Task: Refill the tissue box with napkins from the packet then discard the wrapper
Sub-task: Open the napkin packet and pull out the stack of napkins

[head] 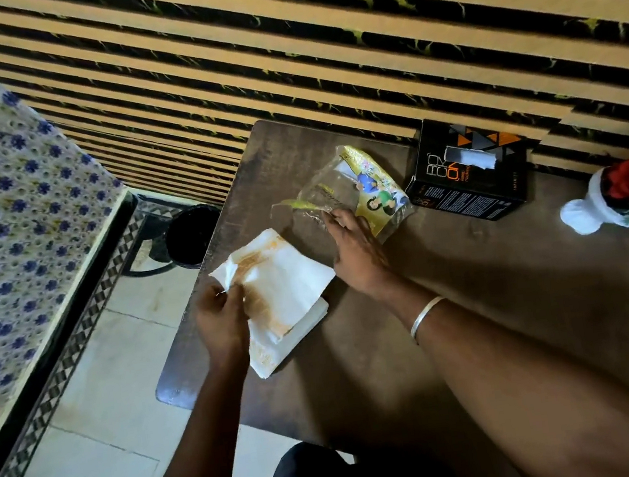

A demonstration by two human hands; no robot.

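Two hands, left hand [221, 314] gripping napkins [284, 294], right hand [355, 253] on one wrapper [362, 188]

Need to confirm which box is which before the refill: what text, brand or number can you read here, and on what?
"RO CO ON", large letters, partly legible: top of the black tissue box.
"INFINITY", uncertain: the box's right side.
Fine print on the box's front side: too small.
Wrapper: cartoon figures and script, unreadable.
Napkins: no text.

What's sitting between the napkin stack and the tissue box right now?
In the head view, the empty wrapper lies between the napkin stack and the tissue box, with the right hand on its near edge.
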